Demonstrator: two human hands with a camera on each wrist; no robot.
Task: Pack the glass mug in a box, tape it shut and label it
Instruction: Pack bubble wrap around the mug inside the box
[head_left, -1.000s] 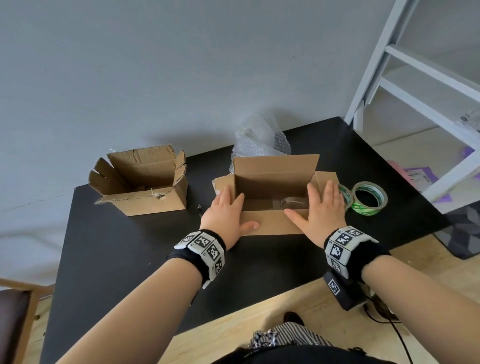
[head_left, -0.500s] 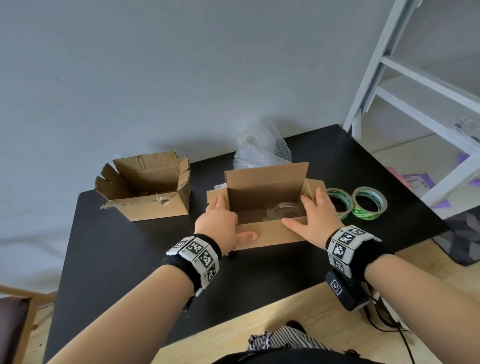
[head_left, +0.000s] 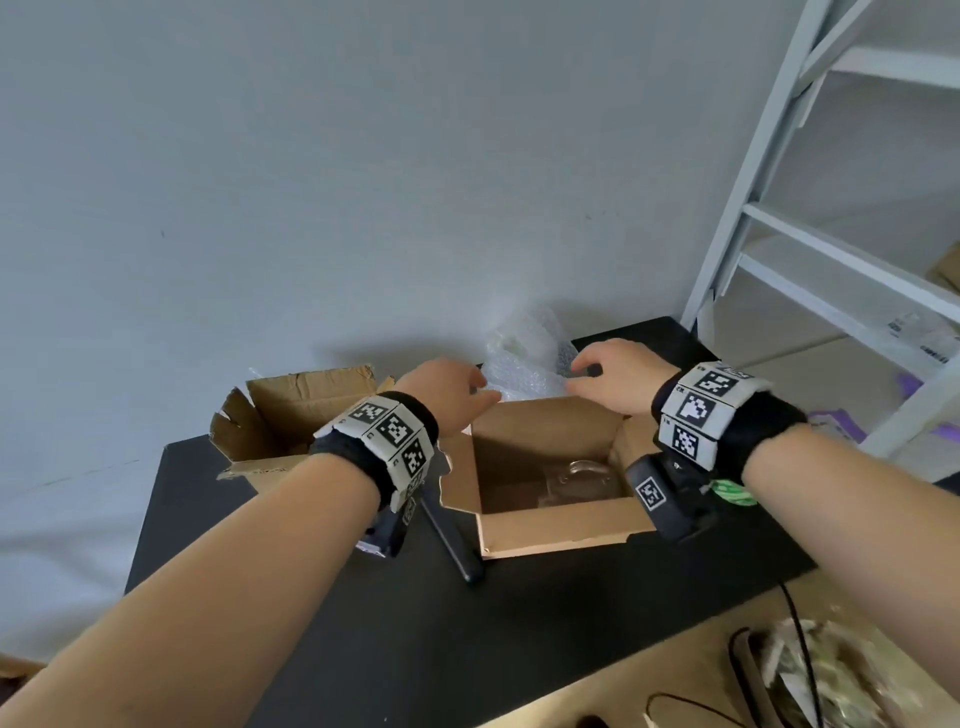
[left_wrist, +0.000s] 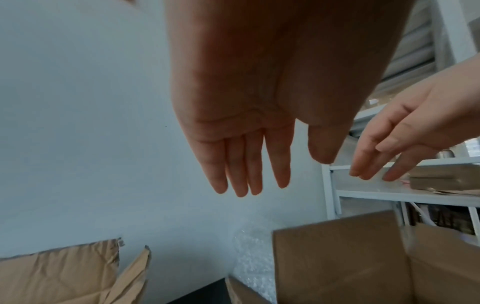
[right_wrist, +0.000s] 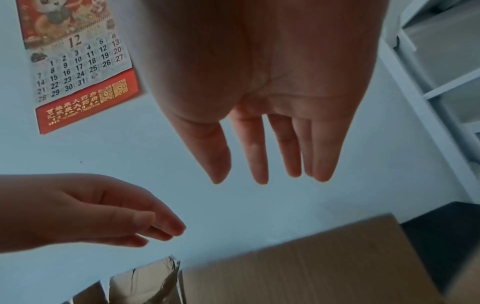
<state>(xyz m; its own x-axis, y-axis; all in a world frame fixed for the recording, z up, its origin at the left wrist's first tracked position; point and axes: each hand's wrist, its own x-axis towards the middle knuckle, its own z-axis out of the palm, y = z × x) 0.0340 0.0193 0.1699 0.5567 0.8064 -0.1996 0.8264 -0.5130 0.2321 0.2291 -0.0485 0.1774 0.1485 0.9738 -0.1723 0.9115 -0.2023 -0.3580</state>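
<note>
The glass mug (head_left: 576, 480) lies inside the open cardboard box (head_left: 550, 532) in the middle of the black table (head_left: 363, 649). Behind the box, against the wall, sits a crumpled wad of bubble wrap (head_left: 524, 364). My left hand (head_left: 475, 387) and right hand (head_left: 576, 374) reach over the box's rear flap (left_wrist: 337, 257) toward the wrap, one at each side of it. Both wrist views show the left hand (left_wrist: 283, 174) and the right hand (right_wrist: 259, 181) with straight fingers and nothing in them. Whether they touch the wrap is unclear.
A second, torn, empty cardboard box (head_left: 291, 415) stands at the back left. A black pen-like tool (head_left: 452, 540) lies left of the mug's box. Green tape (head_left: 727, 491) peeks out behind my right wrist. White shelving (head_left: 779, 249) rises on the right; a calendar (right_wrist: 75, 61) hangs on the wall.
Both hands have left the front of the box and reached up and back over it toward the bubble wrap. My head has come closer over the table.
</note>
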